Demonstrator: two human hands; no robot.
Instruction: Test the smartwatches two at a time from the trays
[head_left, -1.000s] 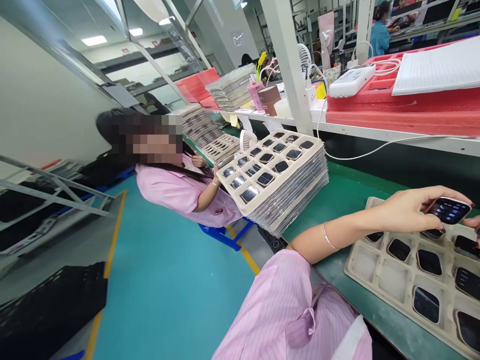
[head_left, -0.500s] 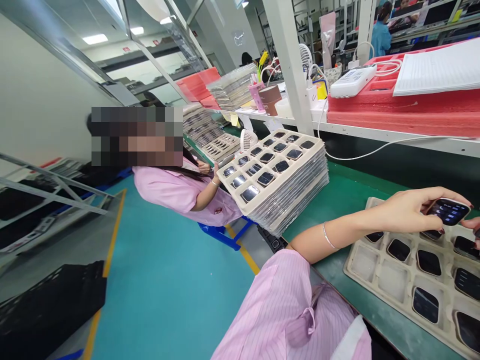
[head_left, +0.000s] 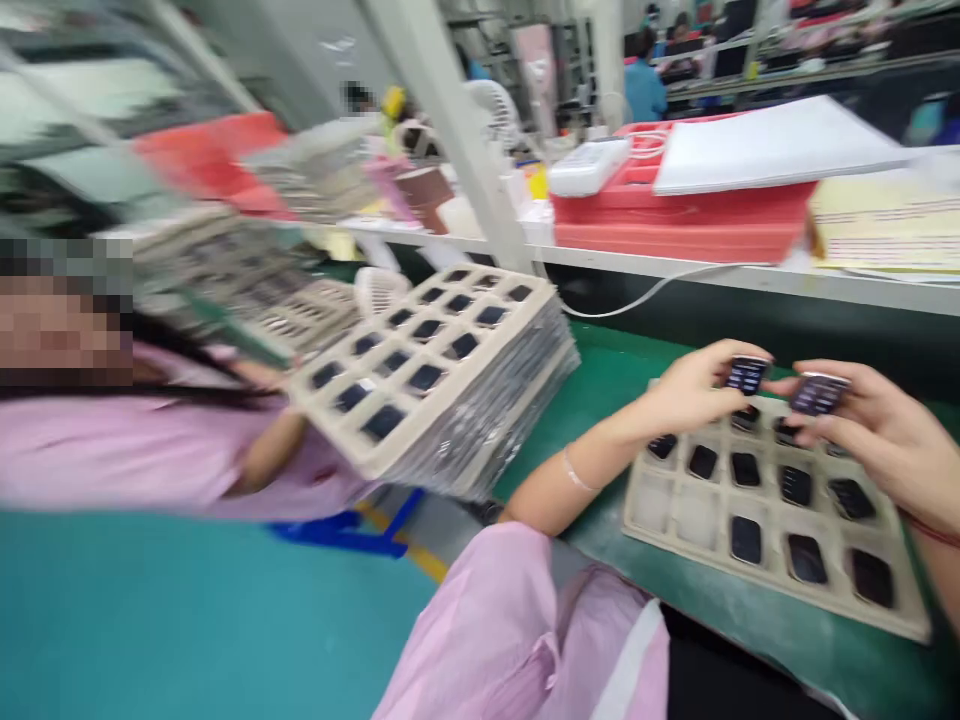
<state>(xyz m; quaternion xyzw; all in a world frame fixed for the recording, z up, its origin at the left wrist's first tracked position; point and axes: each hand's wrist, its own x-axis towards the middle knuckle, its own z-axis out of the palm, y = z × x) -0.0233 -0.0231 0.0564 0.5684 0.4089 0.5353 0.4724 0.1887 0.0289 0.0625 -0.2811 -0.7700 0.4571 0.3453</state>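
Note:
Above a beige compartment tray [head_left: 757, 585], my left hand [head_left: 694, 385] grips a small square watch-like device [head_left: 747, 375] with a lit screen. My right hand [head_left: 877, 425] holds a second such device [head_left: 820, 394], also lit, close to the first; the two look apart. Several dark-screened devices lie in the tray's compartments, and two compartments at its near left hold none. The tray rests on the green table [head_left: 607, 365].
Left of my arm stands a tall stack of trays [head_left: 487, 400], its top one filled with devices. A person in pink [head_left: 150, 450] sits beyond it, a hand near the stack. Above the table runs a white shelf [head_left: 675, 262] with red foam [head_left: 675, 225], papers and a cable.
The view has swung to the right, so the stack and the person appear further left. My right hand and its device, mostly cut off before, now show.

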